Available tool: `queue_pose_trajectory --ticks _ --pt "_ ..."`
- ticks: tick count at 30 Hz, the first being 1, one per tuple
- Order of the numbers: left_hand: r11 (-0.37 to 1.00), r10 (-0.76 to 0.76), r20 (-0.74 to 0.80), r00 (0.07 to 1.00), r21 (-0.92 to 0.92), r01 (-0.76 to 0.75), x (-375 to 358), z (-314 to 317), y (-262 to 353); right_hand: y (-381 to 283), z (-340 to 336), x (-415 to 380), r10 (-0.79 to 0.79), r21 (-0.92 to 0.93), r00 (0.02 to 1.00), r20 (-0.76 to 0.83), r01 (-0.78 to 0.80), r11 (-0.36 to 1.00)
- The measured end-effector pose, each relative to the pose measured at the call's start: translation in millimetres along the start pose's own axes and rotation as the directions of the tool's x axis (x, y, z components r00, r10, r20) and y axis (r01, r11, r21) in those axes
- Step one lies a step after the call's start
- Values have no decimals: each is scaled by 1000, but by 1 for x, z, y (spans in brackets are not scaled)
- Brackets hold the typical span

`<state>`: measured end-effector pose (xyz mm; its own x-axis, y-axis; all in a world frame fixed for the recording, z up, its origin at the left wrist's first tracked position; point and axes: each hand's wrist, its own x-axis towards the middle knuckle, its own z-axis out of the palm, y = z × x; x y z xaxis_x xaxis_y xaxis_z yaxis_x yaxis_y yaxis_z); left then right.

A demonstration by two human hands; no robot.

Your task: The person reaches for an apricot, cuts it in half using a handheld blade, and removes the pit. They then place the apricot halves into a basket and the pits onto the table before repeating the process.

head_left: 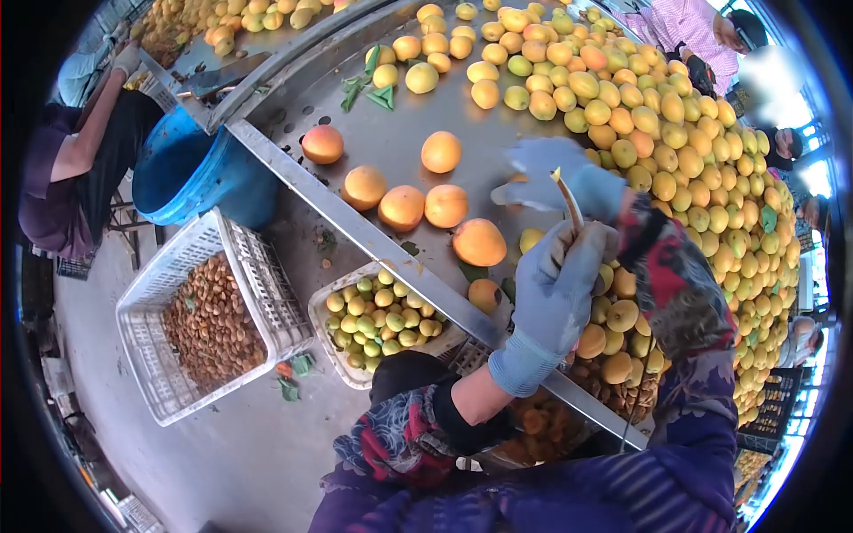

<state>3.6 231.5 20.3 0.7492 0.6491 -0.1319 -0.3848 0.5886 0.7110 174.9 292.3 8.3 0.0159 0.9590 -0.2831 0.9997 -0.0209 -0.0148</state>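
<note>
My left hand (555, 293), in a blue-grey glove, is closed around a thin, brown, stick-like tool (569, 197) whose pale, pointed end sticks up above the fingers. Beyond it, my right hand (569, 176), gloved alike, reaches over the metal table (293, 98). Motion blurs that hand, but its fingers look stretched out and apart, with nothing visible in them. Several large orange apricots (446, 206) lie loose on the tabletop left of my hands. A big heap of yellow-orange apricots (675, 160) covers the table's right side, behind and beside the right hand.
A raised metal rim (355, 226) edges the table. Below it stand a white crate of brown pits (213, 324), a white basket of greenish fruit (382, 320) and a blue bucket (191, 169). Co-workers sit at left (67, 178) and far right. Halved fruit (538, 422) lies under the rim.
</note>
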Motion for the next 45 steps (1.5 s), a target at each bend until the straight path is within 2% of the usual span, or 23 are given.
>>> queue_pose_trajectory --ticks 1,2,3,5,6,7,9,10,11,13,14,15,17,18,21,25,27,29,31,37,38,40,45 --pt "997 72 32 997 21 -72 0 -1 -3 2 -13 -5 110 11 990 91 -111 994" --pt "997 74 26 997 18 -75 0 -1 -3 2 -19 -6 216 13 960 178 -222 975" --pt "999 33 37 999 -9 -33 0 -1 -2 0 -19 -4 212 12 961 176 -218 976" --pt "1000 4 51 999 -26 -3 0 2 1 -9 -13 8 166 264 978 -125 -129 956" --pt "998 -33 52 998 -57 36 -2 4 2 -17 -9 21 178 486 982 -69 -123 865" --pt "993 -71 53 996 -87 75 -3 5 2 -20 4 34 170 490 982 -76 -112 865" --pt "998 -37 47 998 -45 40 -2 2 2 -34 17 59 13 259 937 -350 84 962" --pt "996 -16 22 1000 -82 18 -3 1 3 -31 16 70 34 344 979 -201 38 938" --pt "993 4 -3 1000 -120 -4 -4 1 7 -38 16 76 18 344 980 -199 53 937" --pt "989 0 -19 1000 -149 -2 -6 -1 15 -50 14 85 103 414 966 -236 4 910" --pt "990 29 -43 999 -136 -35 -5 -2 15 -57 16 90 118 474 941 -316 49 879" --pt "991 56 -67 996 -122 -64 -4 -2 14 -62 18 101 112 472 941 -320 55 880" --pt "989 97 -72 993 -104 -104 -6 -3 15 -74 15 117 99 643 949 -300 125 756" --pt "986 134 -74 988 -89 -141 -7 -3 15 -77 14 118 55 650 955 -292 156 743" --pt "988 98 -80 992 -111 -106 -10 -7 22 -87 21 120 1 645 932 -361 249 722" --pt "991 112 -96 989 -67 -119 -8 -7 19 -73 25 129 -40 677 945 -325 262 688" --pt "990 131 -44 990 -38 -133 -8 -9 11 -67 22 120 28 822 967 -252 199 533" --pt "993 110 -31 994 -35 -111 -12 -6 17 -64 3 100 -10 816 979 -203 175 552" --pt "996 92 -16 996 -22 -92 -13 -5 19 -65 3 79 -17 719 983 -184 146 680" --pt "997 71 -32 997 -38 -72 -13 -2 15 -80 9 28 -58 294 981 -187 112 949" --pt "994 92 -24 995 -49 -93 -13 -2 15 -81 8 32 -64 291 979 -194 120 949" --pt "992 113 -18 993 -47 -113 -14 -3 16 -84 8 43 21 430 993 -113 30 902" --pt "994 96 -54 994 -47 -99 -12 -4 18 -93 1 66 2 455 993 -122 54 889"
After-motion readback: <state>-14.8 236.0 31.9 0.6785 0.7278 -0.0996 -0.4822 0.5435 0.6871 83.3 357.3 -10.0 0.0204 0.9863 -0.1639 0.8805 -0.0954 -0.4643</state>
